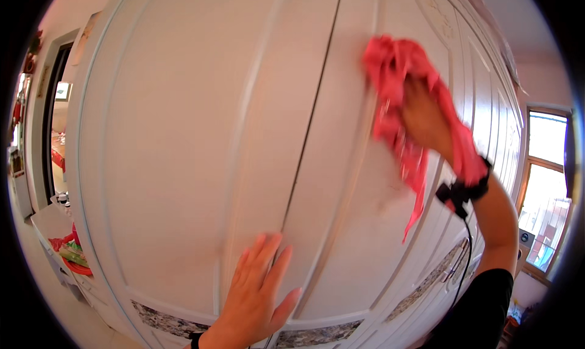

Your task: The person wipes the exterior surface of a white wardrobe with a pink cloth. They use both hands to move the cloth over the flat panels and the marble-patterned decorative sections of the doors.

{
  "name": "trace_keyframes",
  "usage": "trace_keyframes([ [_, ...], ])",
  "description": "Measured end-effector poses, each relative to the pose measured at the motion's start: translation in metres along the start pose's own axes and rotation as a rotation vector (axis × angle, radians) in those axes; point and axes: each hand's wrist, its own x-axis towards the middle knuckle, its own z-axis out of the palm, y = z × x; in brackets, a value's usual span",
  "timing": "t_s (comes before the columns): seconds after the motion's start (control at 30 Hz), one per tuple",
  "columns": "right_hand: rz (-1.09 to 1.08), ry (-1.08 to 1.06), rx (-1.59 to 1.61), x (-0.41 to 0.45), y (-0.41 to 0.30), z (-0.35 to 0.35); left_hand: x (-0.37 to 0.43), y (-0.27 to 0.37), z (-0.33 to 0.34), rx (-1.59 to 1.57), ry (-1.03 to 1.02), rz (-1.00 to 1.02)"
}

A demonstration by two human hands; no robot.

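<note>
A white panelled wardrobe door [173, 134] fills most of the view, with a narrow dark gap between it and the door on its right [347, 166]. My left hand [256, 289] lies with its palm towards the doors, across the lower part of that gap, fingers apart and holding nothing. Higher up, my right hand [425, 113] grips a crumpled pink cloth [388, 70] against the right-hand door. One end of the cloth hangs down loose, and more of it runs along my wrist. Motion blurs the right hand and cloth.
Patterned inlay strips [320, 335] cross the doors low down. From a black wrist strap [477, 184] a black cable [467, 257] hangs by my right arm. A white cabinet [45, 225] with an orange-red basin [75, 267] stands at left; a wood-framed window [546, 175] is at right.
</note>
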Motion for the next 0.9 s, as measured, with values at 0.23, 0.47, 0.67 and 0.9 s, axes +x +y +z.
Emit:
trace_keyframes([
  [0.23,0.186,0.218,0.856,-0.028,-0.032,0.014,0.019,0.015,0.024,-0.106,0.0,0.121],
  [0.47,0.132,0.733,-0.115,0.059,0.117,0.081,0.025,0.016,0.037,-0.092,0.022,0.122],
  [0.67,0.335,0.578,-0.285,0.08,0.097,0.071,0.025,0.018,0.048,-0.082,0.021,0.112],
  [0.9,0.25,0.792,0.428,0.066,0.011,0.024,0.014,0.036,0.068,0.054,0.075,0.012],
])
